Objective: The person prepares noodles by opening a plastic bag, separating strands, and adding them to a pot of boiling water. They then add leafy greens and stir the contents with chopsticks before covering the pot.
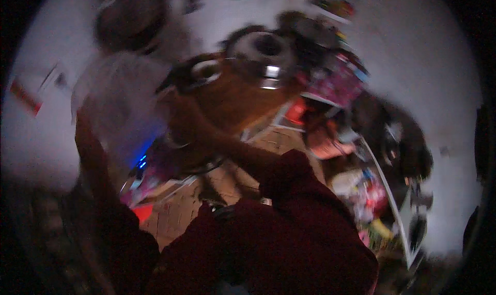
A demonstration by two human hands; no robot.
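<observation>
The view is dark and heavily blurred. A pale, shirt-like cloth (120, 78) spreads before me at the left; whether someone wears it cannot be told. My right hand (170, 101), at the end of a dark red sleeve, reaches across to the cloth's right side. Along its left edge is my left hand (84, 110), with the forearm rising from below. Both hands appear to touch the cloth, but their fingers are too blurred to make out. Above the cloth is a large dark rounded shape (131, 19), perhaps a head. A blue light (142, 161) glows by its lower edge.
A brown tabletop (236, 105) lies beyond my right arm, with a shiny metal-looking item (271, 77) and a grey rounded object (248, 50). Pink patterned material (333, 79), a dark bulky object (395, 136) and mixed bright items (368, 194) crowd the right. Tiled floor (170, 217) shows below.
</observation>
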